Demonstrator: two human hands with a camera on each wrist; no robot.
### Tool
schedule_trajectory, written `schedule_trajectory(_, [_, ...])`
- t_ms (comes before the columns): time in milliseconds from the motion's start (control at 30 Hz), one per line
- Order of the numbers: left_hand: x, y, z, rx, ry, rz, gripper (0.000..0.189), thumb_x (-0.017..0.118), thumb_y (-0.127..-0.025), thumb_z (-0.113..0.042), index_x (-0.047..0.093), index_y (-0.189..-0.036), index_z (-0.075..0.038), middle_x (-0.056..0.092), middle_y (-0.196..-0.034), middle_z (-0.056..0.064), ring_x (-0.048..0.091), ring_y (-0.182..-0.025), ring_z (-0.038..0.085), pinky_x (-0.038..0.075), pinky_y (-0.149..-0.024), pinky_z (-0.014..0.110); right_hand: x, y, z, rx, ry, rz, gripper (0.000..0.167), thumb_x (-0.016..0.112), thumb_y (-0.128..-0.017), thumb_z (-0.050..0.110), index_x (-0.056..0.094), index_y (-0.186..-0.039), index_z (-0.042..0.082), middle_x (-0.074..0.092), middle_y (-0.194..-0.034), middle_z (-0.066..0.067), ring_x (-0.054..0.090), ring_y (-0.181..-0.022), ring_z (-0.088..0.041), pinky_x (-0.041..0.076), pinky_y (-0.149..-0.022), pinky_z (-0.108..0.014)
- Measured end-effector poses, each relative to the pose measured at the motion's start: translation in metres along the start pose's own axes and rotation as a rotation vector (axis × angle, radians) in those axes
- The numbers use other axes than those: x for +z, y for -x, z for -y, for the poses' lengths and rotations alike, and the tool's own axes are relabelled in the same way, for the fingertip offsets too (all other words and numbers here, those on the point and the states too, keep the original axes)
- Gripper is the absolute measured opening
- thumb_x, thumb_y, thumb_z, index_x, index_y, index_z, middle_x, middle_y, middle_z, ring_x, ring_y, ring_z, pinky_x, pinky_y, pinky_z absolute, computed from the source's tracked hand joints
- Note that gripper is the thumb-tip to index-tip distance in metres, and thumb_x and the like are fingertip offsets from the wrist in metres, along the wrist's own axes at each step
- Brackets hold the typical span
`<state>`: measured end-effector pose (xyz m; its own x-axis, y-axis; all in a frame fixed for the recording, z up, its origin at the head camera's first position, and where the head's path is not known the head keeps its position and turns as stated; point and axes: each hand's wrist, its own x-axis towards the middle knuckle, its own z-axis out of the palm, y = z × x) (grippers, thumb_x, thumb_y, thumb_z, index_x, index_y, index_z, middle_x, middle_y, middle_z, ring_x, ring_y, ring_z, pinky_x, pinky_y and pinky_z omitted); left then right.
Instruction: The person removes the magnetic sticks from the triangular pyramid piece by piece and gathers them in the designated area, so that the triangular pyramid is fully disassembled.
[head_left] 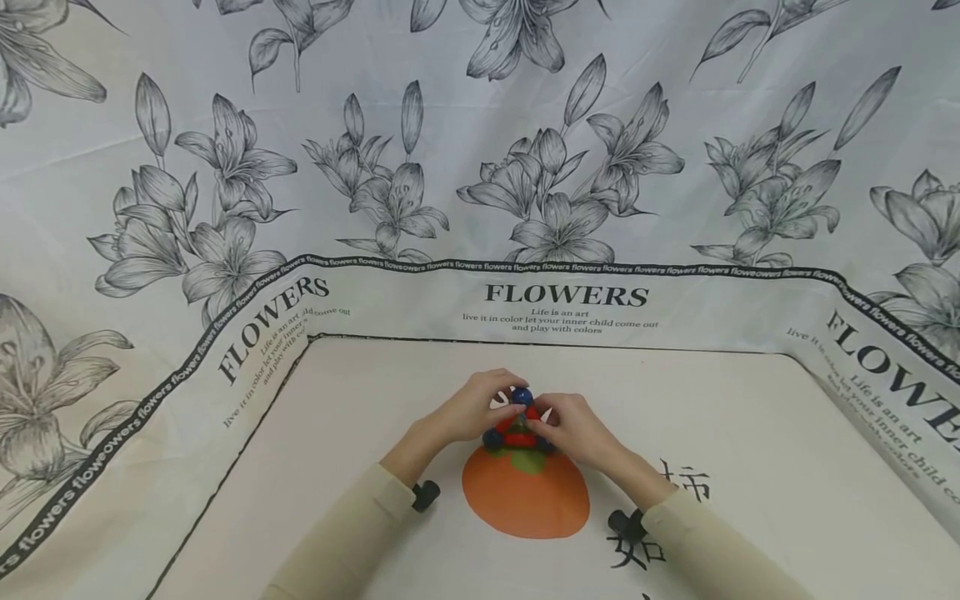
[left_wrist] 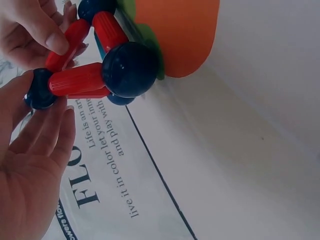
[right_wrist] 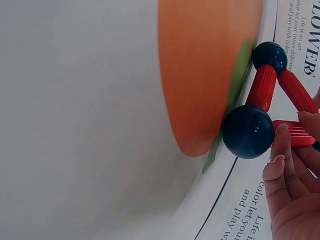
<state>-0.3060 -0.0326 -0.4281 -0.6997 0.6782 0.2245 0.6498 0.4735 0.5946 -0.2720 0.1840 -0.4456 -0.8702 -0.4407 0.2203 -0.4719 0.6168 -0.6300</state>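
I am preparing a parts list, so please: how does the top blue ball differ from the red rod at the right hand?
Shape: the top blue ball is round; the red rod is long.
Surface: the ball looks smooth, while the rod is ribbed.
Hold: the left hand grips the ball; the right hand pinches the rod.
Both are glossy parts of one joined frame.

L sleeve (head_left: 345,533) & R sleeve (head_left: 723,550) both long, plain, lt beige, cuffs (head_left: 393,487) w/ straight hems; small blk rounded gadget (head_left: 426,496) at approx 3 o'clock of L cuff, chunkier blk cylindrical gadget (head_left: 626,526) approx 9 o'clock of R cuff, details too dim to tell; fingers (left_wrist: 64,131) bare
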Motion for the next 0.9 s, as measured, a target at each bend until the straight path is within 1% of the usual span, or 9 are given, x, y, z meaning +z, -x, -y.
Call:
schedule_trajectory(300, [0.002, -0.001, 0.001, -0.005, 0.01, -0.007, 0.035, 0.069, -0.1, -0.021, 0.063, -0.132, -0.007, 0.067, -0.121, 0.001, 0.061, -0.105, 0.011, 0.051, -0.097, 0.025, 0.0, -0.001, 0.0, 0.017, 0.034, 0.024, 0.015, 0.075, -0.094, 0.013, 0.073, -0.108, 0.007, 0.07, -0.088, 0.002, 0.06, -0.064, -0.009, 0.053, -0.057, -0.024])
schedule_trajectory(500, [0.001, -0.003, 0.001, -0.01, 0.011, -0.009, 0.032, 0.067, -0.101, -0.022, 0.064, -0.13, -0.009, 0.067, -0.121, 0.001, 0.062, -0.107, 0.011, 0.051, -0.098, 0.026, -0.005, -0.001, 0.002, 0.006, 0.038, 0.026, 0.015, 0.073, -0.095, 0.01, 0.071, -0.108, 0.005, 0.07, -0.09, 0.001, 0.061, -0.066, -0.008, 0.054, -0.058, -0.024])
schedule_trajectory(667, [-0.003, -0.001, 0.004, -0.056, 0.018, -0.047, 0.03, 0.066, -0.101, -0.018, 0.064, -0.129, -0.008, 0.067, -0.119, 0.003, 0.064, -0.106, 0.014, 0.052, -0.098, 0.029, -0.008, 0.001, 0.001, 0.024, 0.017, 0.018, 0.018, 0.073, -0.095, 0.008, 0.068, -0.111, 0.002, 0.071, -0.095, -0.003, 0.067, -0.074, -0.011, 0.056, -0.064, -0.023])
schedule_trajectory(733, [-0.004, 0.0, 0.006, -0.072, 0.021, -0.057, 0.029, 0.067, -0.101, -0.017, 0.064, -0.129, -0.008, 0.067, -0.119, 0.002, 0.065, -0.106, 0.013, 0.052, -0.098, 0.028, -0.008, 0.002, 0.0, 0.038, 0.011, 0.012, 0.019, 0.073, -0.095, 0.009, 0.068, -0.112, 0.002, 0.071, -0.096, -0.003, 0.069, -0.077, -0.013, 0.057, -0.066, -0.022])
schedule_trajectory(900, [-0.005, 0.004, 0.007, -0.073, 0.037, -0.055, 0.03, 0.066, -0.101, -0.016, 0.063, -0.129, -0.006, 0.067, -0.12, 0.005, 0.066, -0.107, 0.016, 0.052, -0.098, 0.029, -0.009, 0.006, -0.003, 0.01, 0.013, -0.004, 0.017, 0.073, -0.095, 0.009, 0.069, -0.11, 0.002, 0.073, -0.096, -0.004, 0.071, -0.079, -0.015, 0.058, -0.068, -0.024])
